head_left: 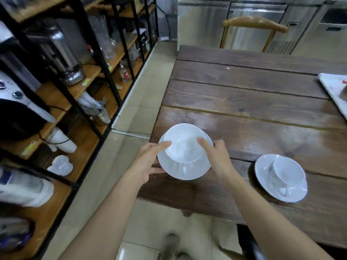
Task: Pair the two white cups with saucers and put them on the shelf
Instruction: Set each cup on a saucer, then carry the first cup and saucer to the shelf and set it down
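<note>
A white cup (pixel 185 142) sits on a white saucer (pixel 189 170) above the near left corner of the wooden table (pixel 244 109). My left hand (pixel 148 162) grips the saucer's left edge, its forefinger on the cup's rim. My right hand (pixel 217 158) holds the saucer's right edge, forefinger against the cup. The cup's handle points toward me. A second white cup (pixel 287 172) stands on its own saucer (pixel 266 182) on the table to the right, untouched. The shelf (pixel 84 87), black metal with wooden boards, stands at the left.
The shelf boards carry a metal pot (pixel 73 76), glassware (pixel 107 44), bottles (pixel 125 73), stacked white cups (pixel 62 139) and a heart-shaped white dish (pixel 61 165). A white tray (pixel 336 91) lies at the table's right edge. A wooden chair (pixel 253 25) stands behind the table, steel cabinets beyond.
</note>
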The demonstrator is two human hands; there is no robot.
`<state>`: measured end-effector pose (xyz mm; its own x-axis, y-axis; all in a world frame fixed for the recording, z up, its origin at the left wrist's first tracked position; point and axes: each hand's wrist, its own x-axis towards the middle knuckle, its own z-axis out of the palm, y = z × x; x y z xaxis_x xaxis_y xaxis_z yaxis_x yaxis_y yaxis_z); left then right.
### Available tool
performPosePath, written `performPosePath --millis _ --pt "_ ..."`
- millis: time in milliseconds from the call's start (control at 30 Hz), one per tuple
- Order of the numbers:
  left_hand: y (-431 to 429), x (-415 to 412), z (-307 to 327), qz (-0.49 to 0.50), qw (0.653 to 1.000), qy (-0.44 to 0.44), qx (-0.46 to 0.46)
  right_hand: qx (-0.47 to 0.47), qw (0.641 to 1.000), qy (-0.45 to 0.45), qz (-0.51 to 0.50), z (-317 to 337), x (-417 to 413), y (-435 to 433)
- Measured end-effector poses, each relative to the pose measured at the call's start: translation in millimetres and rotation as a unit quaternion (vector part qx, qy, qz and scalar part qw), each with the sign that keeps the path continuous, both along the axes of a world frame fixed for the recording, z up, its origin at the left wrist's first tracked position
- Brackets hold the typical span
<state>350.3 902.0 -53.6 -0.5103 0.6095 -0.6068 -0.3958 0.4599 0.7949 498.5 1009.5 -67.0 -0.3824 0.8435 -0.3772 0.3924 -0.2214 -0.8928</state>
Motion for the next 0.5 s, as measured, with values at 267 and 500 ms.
performPosePath --millis 267,500 --pt "-135 -21 41 0.237 0.971 0.023 0.037 0.002 0.978 0.080 0.193 37 -87 -76" --pt "-292 -33 73 0.413 0.906 0.076 0.058 -0.012 0.928 0.098 0.360 68 -156 -219"
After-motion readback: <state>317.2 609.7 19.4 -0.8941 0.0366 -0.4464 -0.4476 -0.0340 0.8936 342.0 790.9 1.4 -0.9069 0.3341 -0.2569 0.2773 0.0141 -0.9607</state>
